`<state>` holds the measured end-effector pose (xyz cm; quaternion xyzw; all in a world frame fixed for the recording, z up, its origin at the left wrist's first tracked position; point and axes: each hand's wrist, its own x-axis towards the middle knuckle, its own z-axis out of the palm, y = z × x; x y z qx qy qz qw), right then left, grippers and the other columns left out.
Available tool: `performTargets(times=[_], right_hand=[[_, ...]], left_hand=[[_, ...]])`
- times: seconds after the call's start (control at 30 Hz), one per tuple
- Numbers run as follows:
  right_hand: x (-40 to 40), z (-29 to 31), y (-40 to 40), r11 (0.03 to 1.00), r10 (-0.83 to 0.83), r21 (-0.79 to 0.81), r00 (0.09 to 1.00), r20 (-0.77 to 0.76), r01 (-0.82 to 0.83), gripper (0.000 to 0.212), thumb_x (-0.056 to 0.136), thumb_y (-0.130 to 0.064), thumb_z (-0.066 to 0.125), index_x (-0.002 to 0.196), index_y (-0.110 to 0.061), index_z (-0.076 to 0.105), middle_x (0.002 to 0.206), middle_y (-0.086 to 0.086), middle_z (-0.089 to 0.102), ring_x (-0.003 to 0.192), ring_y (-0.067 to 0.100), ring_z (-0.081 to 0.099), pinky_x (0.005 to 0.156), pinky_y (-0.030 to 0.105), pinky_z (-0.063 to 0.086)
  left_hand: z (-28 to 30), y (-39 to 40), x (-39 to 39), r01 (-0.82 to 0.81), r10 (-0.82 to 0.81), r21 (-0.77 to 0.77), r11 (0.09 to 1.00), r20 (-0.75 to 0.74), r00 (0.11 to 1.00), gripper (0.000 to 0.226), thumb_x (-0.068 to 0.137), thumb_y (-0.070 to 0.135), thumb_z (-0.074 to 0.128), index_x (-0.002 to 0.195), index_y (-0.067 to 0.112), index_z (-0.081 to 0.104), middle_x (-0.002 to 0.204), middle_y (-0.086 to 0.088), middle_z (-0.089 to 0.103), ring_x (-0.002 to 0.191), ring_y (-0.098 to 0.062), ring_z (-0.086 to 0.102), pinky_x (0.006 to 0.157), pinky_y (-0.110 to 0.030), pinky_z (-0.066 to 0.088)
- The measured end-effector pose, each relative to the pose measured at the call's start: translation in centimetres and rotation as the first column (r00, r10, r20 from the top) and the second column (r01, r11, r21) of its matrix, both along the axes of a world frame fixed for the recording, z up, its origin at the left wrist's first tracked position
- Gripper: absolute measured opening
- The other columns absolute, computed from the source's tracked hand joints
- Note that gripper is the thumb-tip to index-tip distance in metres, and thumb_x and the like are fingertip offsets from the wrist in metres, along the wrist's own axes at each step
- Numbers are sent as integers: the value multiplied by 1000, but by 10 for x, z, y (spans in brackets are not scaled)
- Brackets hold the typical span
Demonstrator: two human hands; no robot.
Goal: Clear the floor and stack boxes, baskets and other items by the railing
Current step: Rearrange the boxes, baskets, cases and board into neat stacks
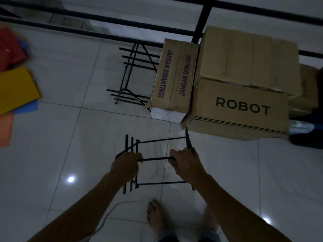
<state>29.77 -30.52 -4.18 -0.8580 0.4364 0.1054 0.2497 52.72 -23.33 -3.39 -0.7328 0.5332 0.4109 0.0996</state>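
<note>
Gripping a black thin-rod metal wire rack with both hands, you hold it over the glossy white tiled floor, just short of the boxes. Your left hand is curled round the rack's left end where three parallel rods stick out; your right hand is curled over the middle crossbar and right side rod. Both arms reach forward and down. A second black wire rack rests on the floor beside a narrow tan cardboard box with purple lettering. Next to it sits a cardboard box printed ROBOT, with a large plain cardboard box behind, all against the black metal railing. Coloured flat sheets lie far left, blurred.
</note>
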Motion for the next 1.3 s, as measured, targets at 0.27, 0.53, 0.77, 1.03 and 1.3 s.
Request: performTargets(times=[0.27,0.53,0.77,1.03,1.3], right_hand=[[3,18,18,728,-514,595,846,144,341,26,101,-30,56,77,-25,48,51,-7,43,47,4,43,52,25,40],[73,86,27,313,-784,882,620,31,352,21,103,-33,52,90,-17,55,69,12,59,58,12,62,59,28,48],[110,164,-26,165,-619,951,778,-108,263,23,99,-40,58,104,-18,61,95,9,70,85,21,68,74,44,62],[163,180,-100,412,-530,907,833,157,92,15,104,-20,52,90,-14,53,91,14,71,66,14,63,54,22,48],[208,160,-182,518,-573,849,780,250,109,11,104,-19,50,98,-11,56,88,17,71,68,26,59,73,42,47]], left_hand=[[9,1,-6,-280,395,-503,817,137,908,73,87,21,70,147,-1,34,149,-29,27,135,-43,29,102,-53,46],[80,-53,-4,-908,764,192,372,-619,182,38,101,43,53,108,8,65,92,-17,74,82,-30,74,76,-41,61],[144,-86,42,-849,687,265,457,-712,148,26,103,15,52,119,-2,64,83,-18,68,72,-28,70,70,-39,62],[188,-155,86,-827,599,73,558,-726,340,24,103,16,55,121,3,64,89,-15,72,76,-26,73,70,-35,61],[194,-244,122,-808,570,103,580,-760,312,31,99,-2,50,129,0,57,119,-32,63,108,-44,65,93,-45,55]])
